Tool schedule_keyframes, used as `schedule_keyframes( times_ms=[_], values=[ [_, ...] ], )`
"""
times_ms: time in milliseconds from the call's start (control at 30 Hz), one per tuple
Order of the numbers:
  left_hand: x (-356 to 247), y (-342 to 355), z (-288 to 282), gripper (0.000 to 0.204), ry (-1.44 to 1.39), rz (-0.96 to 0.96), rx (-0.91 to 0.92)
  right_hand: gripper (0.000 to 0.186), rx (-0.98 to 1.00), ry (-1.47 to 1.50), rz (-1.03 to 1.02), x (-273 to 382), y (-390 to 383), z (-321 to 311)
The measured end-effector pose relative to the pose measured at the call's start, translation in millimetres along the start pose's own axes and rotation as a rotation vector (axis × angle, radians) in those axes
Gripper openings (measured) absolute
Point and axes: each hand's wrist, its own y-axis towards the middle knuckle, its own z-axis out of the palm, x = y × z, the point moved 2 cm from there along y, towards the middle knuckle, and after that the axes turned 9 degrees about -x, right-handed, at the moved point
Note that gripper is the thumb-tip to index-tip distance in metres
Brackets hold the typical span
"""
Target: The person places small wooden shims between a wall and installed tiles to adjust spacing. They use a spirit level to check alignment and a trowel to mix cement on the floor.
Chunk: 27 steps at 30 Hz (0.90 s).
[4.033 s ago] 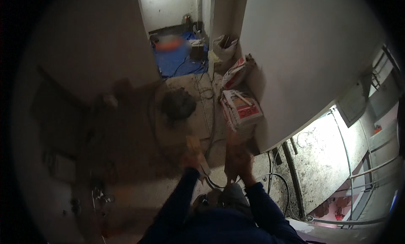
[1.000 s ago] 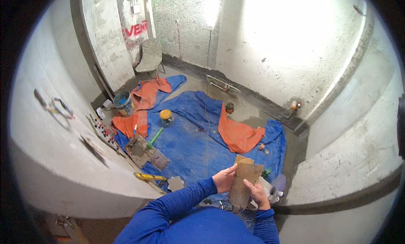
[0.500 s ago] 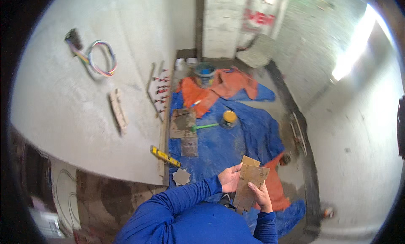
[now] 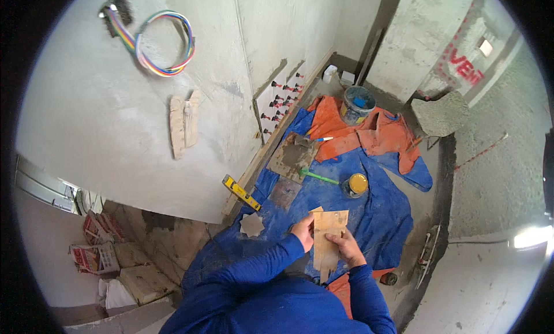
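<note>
Low in the head view, my left hand point(image 4: 303, 233) grips the left edge of thin brown boards point(image 4: 329, 221), seemingly stacked. My right hand point(image 4: 347, 248) is closed on their right side, thumb over the front. Beyond my hands lies a blue tarp point(image 4: 375, 207) with a jar with a yellow lid point(image 4: 358, 185), a green-handled tool point(image 4: 320, 177), a dirty square board point(image 4: 283, 159) and a pale star-shaped piece point(image 4: 252, 224). A yellow level point(image 4: 242, 193) rests at the foot of the left wall.
A bucket point(image 4: 358, 105) stands on orange sheeting point(image 4: 329, 120), near a chair point(image 4: 438, 112). The left wall point(image 4: 115, 137) carries coiled coloured wires point(image 4: 163, 42) and tiles with red-and-black levelling clips point(image 4: 277, 103). Sacks point(image 4: 94, 256) lie at lower left. Pipes point(image 4: 428, 253) run along the right wall's base.
From a dim passage, the view moved into the tarp-covered room, then swung left toward the wall with coiled wires. My hands stay on the boards, now held more upright in the picture.
</note>
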Motion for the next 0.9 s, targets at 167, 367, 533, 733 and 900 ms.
schedule_keyframes(
  times_ms=[167,367,533,733,900],
  values=[
    [-21,90,6,0.027,-0.115,0.3,-0.368,0.02,-0.172,-0.19,-0.003,31,65,-52],
    [-171,119,-47,0.03,0.093,0.912,-0.601,0.023,-0.219,-0.398,-0.039,39,159,-83],
    [-191,98,-115,0.043,0.758,0.77,-0.753,0.042,-0.033,-0.702,0.14,-3,255,-62],
    [-37,63,-121,0.074,1.219,0.142,-0.67,0.039,0.655,-1.616,0.018,-2,279,-104],
    [40,68,-77,0.043,1.093,0.064,-0.67,0.031,0.929,-1.518,0.113,58,290,-157]
  ],
)
